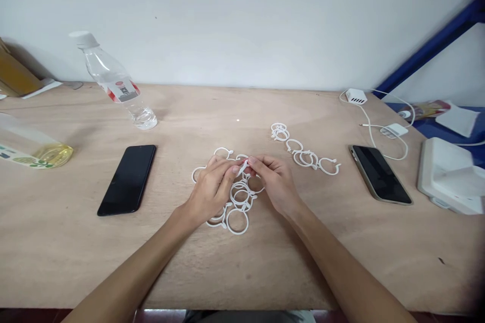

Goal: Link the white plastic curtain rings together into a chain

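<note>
Both hands meet over the middle of the desk (235, 272), a little toward its near edge. The left hand (212, 189) and the right hand (275, 181) each pinch, with thumb and forefinger closed, one small white plastic ring (243, 166) held between them just above a loose pile of white rings (238, 207). That pile lies flat on the wood under and between the hands, several rings overlapping. A second group, a linked chain of rings (303, 154), trails toward the far right, well apart from the hands.

The rings look thin, light and hard, with small lugs at an open gap; they likely flex a bit at the gap and spring back, so too much spreading could snap one. Smooth plastic of this kind probably slips between fingertips, and the best hold seems to be on either side of the gap, close to the lugs, as both hands now take it.

As for containers, a clear water bottle (113, 81) with a white cap stands near the far left, holding only a little water at its base. A second clear bottle (34, 149) lies at the left edge with yellowish liquid pooled in it. A black phone (128, 179) lies left of the pile, another phone (380, 174) to the right, near a white charger (356, 96) and its cable.
</note>
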Demonstrator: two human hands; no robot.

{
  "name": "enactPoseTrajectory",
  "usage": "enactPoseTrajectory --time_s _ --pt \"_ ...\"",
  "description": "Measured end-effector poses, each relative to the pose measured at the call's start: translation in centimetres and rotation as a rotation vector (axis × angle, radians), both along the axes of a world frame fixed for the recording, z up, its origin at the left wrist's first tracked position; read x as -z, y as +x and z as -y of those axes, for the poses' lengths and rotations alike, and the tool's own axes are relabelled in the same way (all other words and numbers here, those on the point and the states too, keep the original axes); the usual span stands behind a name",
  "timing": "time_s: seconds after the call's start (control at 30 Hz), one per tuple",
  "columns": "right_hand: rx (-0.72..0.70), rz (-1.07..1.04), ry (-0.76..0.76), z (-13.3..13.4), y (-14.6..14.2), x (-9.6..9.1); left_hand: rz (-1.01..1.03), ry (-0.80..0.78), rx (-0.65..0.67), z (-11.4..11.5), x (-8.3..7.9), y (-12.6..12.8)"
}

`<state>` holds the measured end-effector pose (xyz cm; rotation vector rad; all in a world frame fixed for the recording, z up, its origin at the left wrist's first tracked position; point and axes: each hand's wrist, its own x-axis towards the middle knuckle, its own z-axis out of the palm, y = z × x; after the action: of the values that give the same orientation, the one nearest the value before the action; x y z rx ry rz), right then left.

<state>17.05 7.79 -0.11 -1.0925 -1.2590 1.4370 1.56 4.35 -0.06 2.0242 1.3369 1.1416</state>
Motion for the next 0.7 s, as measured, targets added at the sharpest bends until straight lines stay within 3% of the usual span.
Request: enactPoseTrajectory --time_s 0.07,0.2,0.3,0.47,0.7 --pt "0.067 0.208 0.124 -0.7 1.0 0.0 0.000 -0.010 -0.028 -0.1 0.1 -0.2" --pt "0.412 0.865 0.461 -2.9 4.2 0.8 -0.019 -0.002 -0.094 -0.3 0.4 -0.6" --pt "0.495 1.218 0.438 -4.1 6.1 1.7 -0.078 0.043 -0.085 -0.5 0.5 -0.6" --pt "0.431 1.352 0.381 -4.4 6.5 2.3 -0.175 0.143 -0.061 -0.5 0.9 -0.5" --pt "0.382 1.341 0.425 -4.6 6.5 2.5 -0.295 0.137 -0.076 -0.7 1.9 -0.8"
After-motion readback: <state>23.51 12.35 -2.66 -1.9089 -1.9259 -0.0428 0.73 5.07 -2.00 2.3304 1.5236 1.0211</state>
